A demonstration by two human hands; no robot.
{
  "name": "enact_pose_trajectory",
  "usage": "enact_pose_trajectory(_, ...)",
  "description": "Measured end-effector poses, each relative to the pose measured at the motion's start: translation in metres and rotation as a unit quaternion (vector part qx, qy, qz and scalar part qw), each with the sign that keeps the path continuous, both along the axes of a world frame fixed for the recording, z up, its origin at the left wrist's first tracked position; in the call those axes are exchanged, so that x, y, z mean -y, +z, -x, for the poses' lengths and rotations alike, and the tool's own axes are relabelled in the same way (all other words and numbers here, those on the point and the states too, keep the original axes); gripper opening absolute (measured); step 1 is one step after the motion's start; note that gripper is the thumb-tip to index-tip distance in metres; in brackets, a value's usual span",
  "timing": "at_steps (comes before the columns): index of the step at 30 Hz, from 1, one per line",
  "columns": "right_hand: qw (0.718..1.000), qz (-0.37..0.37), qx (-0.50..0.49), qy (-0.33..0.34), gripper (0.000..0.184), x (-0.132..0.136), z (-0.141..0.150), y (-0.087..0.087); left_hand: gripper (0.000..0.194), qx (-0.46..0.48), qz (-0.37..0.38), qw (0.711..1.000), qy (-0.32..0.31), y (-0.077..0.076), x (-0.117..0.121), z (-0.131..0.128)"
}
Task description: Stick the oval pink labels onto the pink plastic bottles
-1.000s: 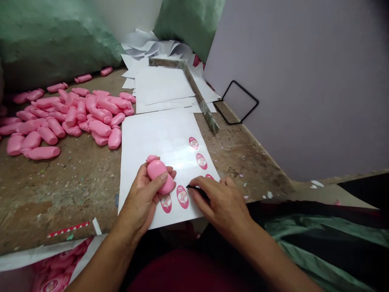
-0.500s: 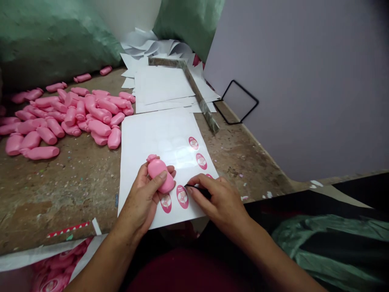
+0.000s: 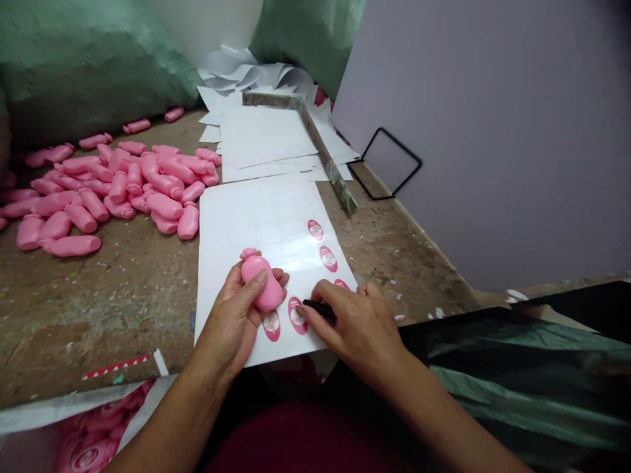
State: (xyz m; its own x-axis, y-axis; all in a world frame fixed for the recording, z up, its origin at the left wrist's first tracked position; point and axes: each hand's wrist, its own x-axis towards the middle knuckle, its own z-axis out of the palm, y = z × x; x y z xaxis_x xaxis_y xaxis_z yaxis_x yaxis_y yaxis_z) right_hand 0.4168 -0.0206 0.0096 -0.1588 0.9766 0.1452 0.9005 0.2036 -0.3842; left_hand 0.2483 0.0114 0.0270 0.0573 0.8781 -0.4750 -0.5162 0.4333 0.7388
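Observation:
My left hand [image 3: 229, 318] rests on the white label sheet [image 3: 261, 217], shut on a pink plastic bottle [image 3: 260, 282] that lies tilted across the palm. My right hand [image 3: 355, 328] pinches a slim black tool [image 3: 319, 310], mostly hidden by the fingers. Its fingertips sit at the edge of a pink oval label [image 3: 298, 315] on the sheet. Further pink oval labels [image 3: 328, 259] run in a curved row along the sheet's right side, and one more shows beside my left hand.
A heap of pink bottles [image 3: 118, 190] lies on the worn bench [image 3: 123, 315] to the left. Stacked white sheets [image 3: 266, 138] lie behind, under a long strip [image 3: 320, 148]. A lilac board [image 3: 483, 131], black wire frame [image 3: 389, 164], green sacks [image 3: 83, 72] and a bag of labelled bottles [image 3: 93, 440] surround them.
My right fingertips have slid slightly left onto the edge of the oval label. My left hand still holds the bottle, and the whole view has shifted a little.

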Motion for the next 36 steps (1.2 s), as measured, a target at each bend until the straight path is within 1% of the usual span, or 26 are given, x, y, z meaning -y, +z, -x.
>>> enact_pose_trajectory(2, 0.998, 0.037, -0.034, -0.037, 0.022, -0.003, 0.000, 0.001, 0.032, -0.005, -0.003, 1.000, 0.000, -0.001, 0.000, 0.000)
enact_pose_trajectory(4, 0.983, 0.101, -0.138, -0.064, 0.024, -0.006, -0.003, 0.007, 0.035, -0.012, -0.003, 1.000, 0.002, -0.001, 0.000, -0.001)
enact_pose_trajectory(5, 0.967, 0.130, -0.206, -0.071, 0.026, -0.008, -0.006, 0.011, 0.037, -0.017, -0.005, 1.000, 0.000, -0.001, 0.000, -0.001)
enact_pose_trajectory(7, 0.927, 0.161, -0.329, -0.079, 0.029, -0.010, -0.011, 0.021, 0.040, -0.027, -0.017, 0.999, -0.008, -0.001, 0.001, -0.002)
enact_pose_trajectory(8, 0.911, 0.165, -0.369, -0.081, 0.030, -0.010, -0.013, 0.026, 0.042, -0.033, -0.025, 0.999, -0.013, 0.000, 0.002, -0.002)
enact_pose_trajectory(10, 0.896, 0.162, -0.405, -0.083, 0.030, -0.009, -0.012, 0.036, 0.045, -0.035, -0.038, 0.998, -0.034, 0.003, 0.006, -0.002)
enact_pose_trajectory(12, 0.891, 0.161, -0.418, -0.072, 0.028, -0.007, -0.008, 0.041, 0.045, -0.015, -0.033, 0.998, -0.059, 0.007, 0.011, -0.003)
enact_pose_trajectory(14, 0.889, 0.159, -0.425, -0.062, 0.025, -0.004, -0.002, 0.043, 0.044, 0.026, -0.019, 0.996, -0.079, 0.012, 0.018, -0.004)
enact_pose_trajectory(16, 0.887, 0.159, -0.430, -0.055, 0.022, -0.002, 0.003, 0.043, 0.049, 0.059, 0.000, 0.994, -0.090, 0.017, 0.023, -0.005)
enact_pose_trajectory(19, 0.884, 0.167, -0.435, -0.039, 0.022, 0.000, 0.008, 0.042, 0.058, 0.073, 0.017, 0.991, -0.106, 0.022, 0.029, -0.007)
enact_pose_trajectory(25, 0.881, 0.176, -0.439, -0.016, 0.022, 0.002, 0.006, 0.041, 0.060, 0.083, 0.014, 0.990, -0.117, 0.019, 0.032, -0.010)
enact_pose_trajectory(31, 0.908, 0.168, -0.383, -0.021, 0.022, 0.004, 0.003, 0.037, 0.059, 0.080, 0.005, 0.989, -0.126, 0.019, 0.033, -0.010)
enact_pose_trajectory(36, 0.909, 0.167, -0.381, -0.029, 0.025, 0.003, 0.003, 0.035, 0.055, 0.073, 0.001, 0.990, -0.120, 0.018, 0.035, -0.010)
